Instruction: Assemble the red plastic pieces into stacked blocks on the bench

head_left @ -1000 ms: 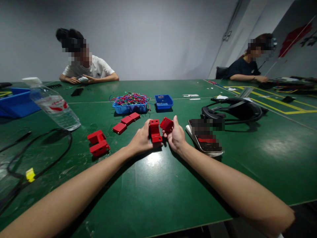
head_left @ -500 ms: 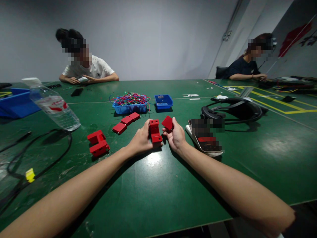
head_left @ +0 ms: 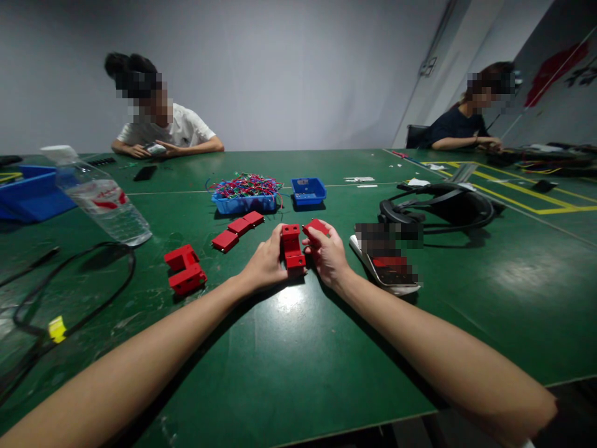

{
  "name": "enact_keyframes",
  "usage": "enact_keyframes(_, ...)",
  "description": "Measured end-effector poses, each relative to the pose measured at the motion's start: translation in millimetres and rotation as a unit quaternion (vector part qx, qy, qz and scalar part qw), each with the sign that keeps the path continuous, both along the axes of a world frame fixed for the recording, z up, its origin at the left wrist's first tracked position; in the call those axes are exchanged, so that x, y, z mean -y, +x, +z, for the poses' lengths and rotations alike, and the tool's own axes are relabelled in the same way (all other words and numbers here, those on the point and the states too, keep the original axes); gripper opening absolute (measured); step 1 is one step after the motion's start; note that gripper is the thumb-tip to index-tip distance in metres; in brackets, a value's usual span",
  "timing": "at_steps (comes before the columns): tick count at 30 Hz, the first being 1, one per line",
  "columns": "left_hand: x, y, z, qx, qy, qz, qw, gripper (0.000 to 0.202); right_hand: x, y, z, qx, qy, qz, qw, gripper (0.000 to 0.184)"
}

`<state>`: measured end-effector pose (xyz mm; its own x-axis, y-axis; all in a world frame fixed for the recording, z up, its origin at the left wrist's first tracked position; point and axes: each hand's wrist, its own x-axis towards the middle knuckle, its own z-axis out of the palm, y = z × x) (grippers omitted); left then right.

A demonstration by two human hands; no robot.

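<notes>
My left hand [head_left: 267,262] is closed around a red U-shaped block [head_left: 293,246] with round holes in its ends, held upright above the green table [head_left: 280,361]. Just to the right, my right hand [head_left: 330,256] pinches a flat red square piece [head_left: 317,228] between thumb and fingers. The two red parts are close but apart. Left of my left hand, another red U-shaped block [head_left: 185,270] lies on the table. Several flat red square pieces [head_left: 239,228] lie in a slanting row beyond my left hand.
Farther back stand a blue tray of coloured wires [head_left: 246,200] and a small blue tray [head_left: 308,193]. A phone [head_left: 389,264] and a black headset [head_left: 438,208] lie right. A water bottle [head_left: 100,199] and black cable [head_left: 133,267] are left. Two people [head_left: 165,127] sit across.
My right hand has turned the flat red piece, so it now lies flatter, and my fingers have curled in around it. My left hand and its block have stayed in place.
</notes>
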<state>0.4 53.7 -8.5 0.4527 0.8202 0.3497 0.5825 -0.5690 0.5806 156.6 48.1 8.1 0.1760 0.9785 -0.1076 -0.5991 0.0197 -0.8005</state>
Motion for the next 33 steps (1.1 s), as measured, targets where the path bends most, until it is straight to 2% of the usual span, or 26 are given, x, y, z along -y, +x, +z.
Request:
enact_keyframes(3,-0.4,-0.3,-0.8,-0.001,-0.001,-0.001,1.0,0.106,-1.5,-0.7,-2.0,0.006,-0.001,-0.017,1.0,0.049)
enact_keyframes(8,0.0,0.0,1.0,0.001,0.001,-0.003,1.0,0.104,-2.5,-1.1,-3.9,0.034,0.009,-0.018,0.999,0.032)
enact_keyframes(19,-1.1,-1.2,-0.6,0.008,0.008,-0.008,1.0,0.102,3.5,-1.7,3.3,0.062,-0.033,0.005,0.998,0.06)
enact_keyframes(33,-2.4,-0.8,-1.8,0.018,0.017,-0.016,1.0,0.1,4.5,-0.6,5.9,0.053,-0.037,0.017,0.998,0.054)
